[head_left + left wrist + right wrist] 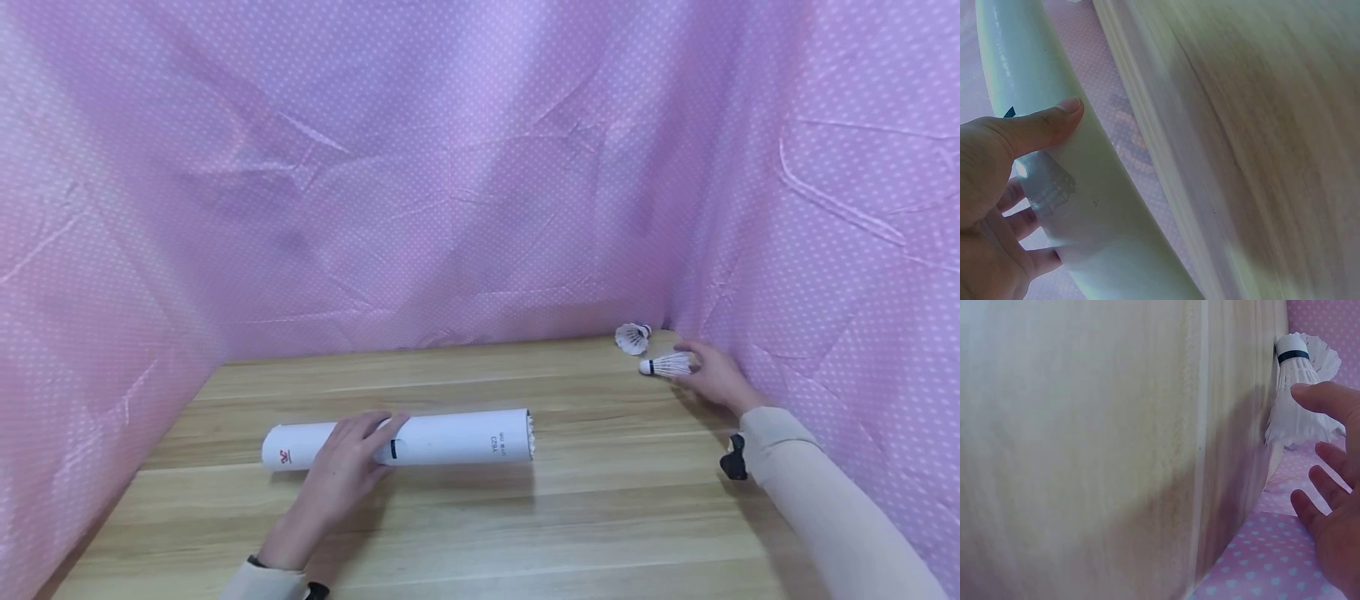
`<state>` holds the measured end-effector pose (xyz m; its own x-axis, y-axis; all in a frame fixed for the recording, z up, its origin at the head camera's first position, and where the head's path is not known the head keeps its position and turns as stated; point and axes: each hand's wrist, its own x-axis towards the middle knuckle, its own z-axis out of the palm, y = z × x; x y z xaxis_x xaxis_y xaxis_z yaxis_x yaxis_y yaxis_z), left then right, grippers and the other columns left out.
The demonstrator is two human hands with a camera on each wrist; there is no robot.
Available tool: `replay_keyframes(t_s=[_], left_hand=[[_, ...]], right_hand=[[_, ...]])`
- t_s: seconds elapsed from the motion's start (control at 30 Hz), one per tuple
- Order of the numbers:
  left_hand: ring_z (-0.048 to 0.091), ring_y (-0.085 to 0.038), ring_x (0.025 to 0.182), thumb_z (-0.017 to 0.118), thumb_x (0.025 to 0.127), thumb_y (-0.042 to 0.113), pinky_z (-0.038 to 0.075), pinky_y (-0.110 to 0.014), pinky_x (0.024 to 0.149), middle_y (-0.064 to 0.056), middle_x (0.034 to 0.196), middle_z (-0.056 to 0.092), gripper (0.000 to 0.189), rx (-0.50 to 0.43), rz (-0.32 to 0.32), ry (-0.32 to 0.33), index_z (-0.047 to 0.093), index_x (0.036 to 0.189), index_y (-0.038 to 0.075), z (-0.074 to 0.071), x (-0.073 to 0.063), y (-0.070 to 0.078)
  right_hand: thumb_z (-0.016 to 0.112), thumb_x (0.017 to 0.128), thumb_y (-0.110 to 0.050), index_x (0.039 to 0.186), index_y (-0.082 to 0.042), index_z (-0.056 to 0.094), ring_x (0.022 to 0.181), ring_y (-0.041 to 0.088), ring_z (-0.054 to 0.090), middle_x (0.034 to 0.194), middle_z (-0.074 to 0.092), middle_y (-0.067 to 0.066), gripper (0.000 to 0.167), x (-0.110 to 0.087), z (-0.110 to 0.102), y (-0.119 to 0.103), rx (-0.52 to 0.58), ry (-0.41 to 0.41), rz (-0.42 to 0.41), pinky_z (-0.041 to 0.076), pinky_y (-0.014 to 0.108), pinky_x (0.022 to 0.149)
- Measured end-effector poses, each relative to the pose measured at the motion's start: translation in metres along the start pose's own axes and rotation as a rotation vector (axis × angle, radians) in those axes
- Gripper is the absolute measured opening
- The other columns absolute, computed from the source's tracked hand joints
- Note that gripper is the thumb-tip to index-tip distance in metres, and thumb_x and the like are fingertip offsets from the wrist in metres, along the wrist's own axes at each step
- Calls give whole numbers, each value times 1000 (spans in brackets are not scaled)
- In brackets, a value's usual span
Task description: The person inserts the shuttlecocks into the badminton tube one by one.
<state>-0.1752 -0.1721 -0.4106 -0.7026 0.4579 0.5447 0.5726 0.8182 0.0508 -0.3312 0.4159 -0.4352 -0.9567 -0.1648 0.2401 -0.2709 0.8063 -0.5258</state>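
Note:
A white shuttlecock tube (457, 437) lies lengthwise on the wooden table, with white feather edges showing at its right end. My left hand (345, 462) grips it near the middle. In the left wrist view the thumb (1054, 125) lies over the tube and other fingers reach round its far side. At the table's back right, my right hand (716, 375) holds a shuttlecock (667, 365) by its feathers, cork pointing left. The right wrist view shows the thumb (1319, 399) against the feathers; the index finger is hidden. Just behind is a second shuttlecock (632, 337), its feather opening towards me.
Pink dotted cloth (450, 208) hangs behind the table (600, 517) and on both sides. The right-hand cloth comes close to my right hand and forearm. Black wrist mounts (735, 458) sit at my sleeves.

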Motion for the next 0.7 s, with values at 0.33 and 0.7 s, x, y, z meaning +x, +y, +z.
replay_keyframes(t_s=[0.33, 0.7], left_hand=[[63, -34, 108, 96, 58, 3, 46, -53, 96, -15, 121, 65, 86, 1, 10, 27, 63, 136, 14, 0, -1, 1], [62, -34, 110, 95, 59, 5, 46, -51, 99, -16, 122, 65, 85, 4, -11, 13, 62, 137, 14, -1, -4, 3]], right_hand=[[82, 81, -9, 137, 10, 49, 120, 61, 46, 136, 45, 42, 68, -6, 0, 2, 56, 5, -18, 37, 69, 102], [80, 87, -19, 138, 12, 46, 109, 50, 61, 119, 60, 37, 69, -21, 18, 1, 243, -2, -8, 53, 51, 94]])
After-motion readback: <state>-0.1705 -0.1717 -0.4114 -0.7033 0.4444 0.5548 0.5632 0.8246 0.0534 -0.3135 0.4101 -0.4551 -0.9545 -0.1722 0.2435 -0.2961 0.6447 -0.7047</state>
